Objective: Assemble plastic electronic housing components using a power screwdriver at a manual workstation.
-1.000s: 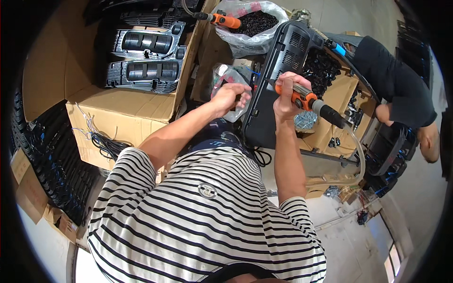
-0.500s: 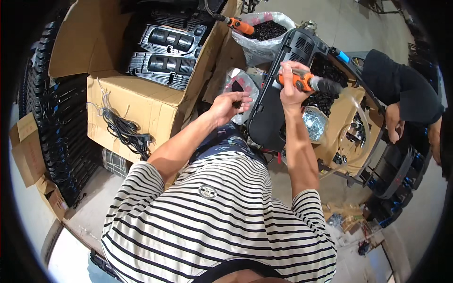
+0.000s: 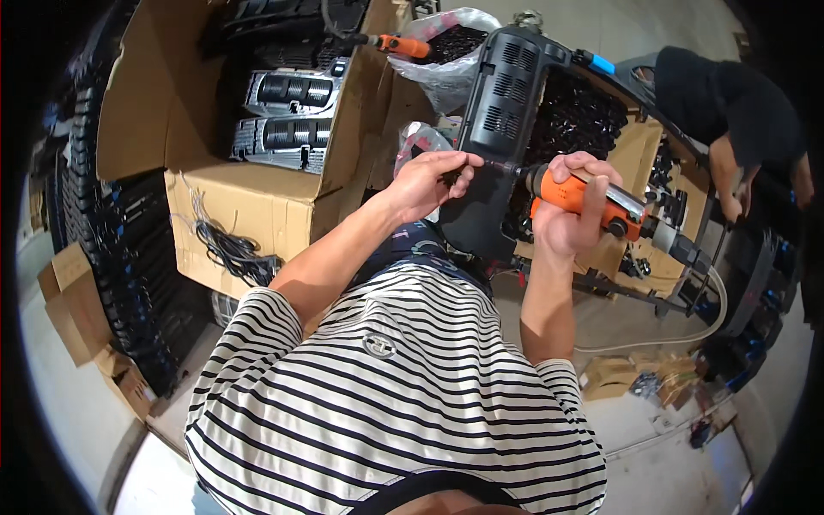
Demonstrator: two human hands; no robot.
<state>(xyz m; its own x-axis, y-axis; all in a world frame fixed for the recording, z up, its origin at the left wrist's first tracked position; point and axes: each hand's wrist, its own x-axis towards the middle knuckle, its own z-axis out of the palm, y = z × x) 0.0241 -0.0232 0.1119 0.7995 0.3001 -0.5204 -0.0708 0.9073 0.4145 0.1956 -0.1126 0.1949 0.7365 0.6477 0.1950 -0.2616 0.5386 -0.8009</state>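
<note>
In my right hand (image 3: 566,227) is an orange power screwdriver (image 3: 566,190), held level with its bit pointing left. My left hand (image 3: 433,180) has its thumb and forefinger pinched at the bit's tip; whatever they hold there is too small to make out. Something dark shows under the curled fingers of that hand. Below both hands lies a long black plastic housing (image 3: 502,99), slatted at its far end and smooth at the near end. A pale hose (image 3: 721,300) curves down beyond the tool's rear end.
An open cardboard box (image 3: 249,210) on the left holds grey-black housings (image 3: 296,133). Dark cable (image 3: 227,249) hangs on its side. Behind it are a second orange screwdriver (image 3: 403,45) and a bag of black parts (image 3: 442,73). A co-worker's hand (image 3: 730,184) is at right.
My right hand has turned the screwdriver from pointing right to pointing left. My left hand has moved slightly right, and its fingers have closed at the bit's tip.
</note>
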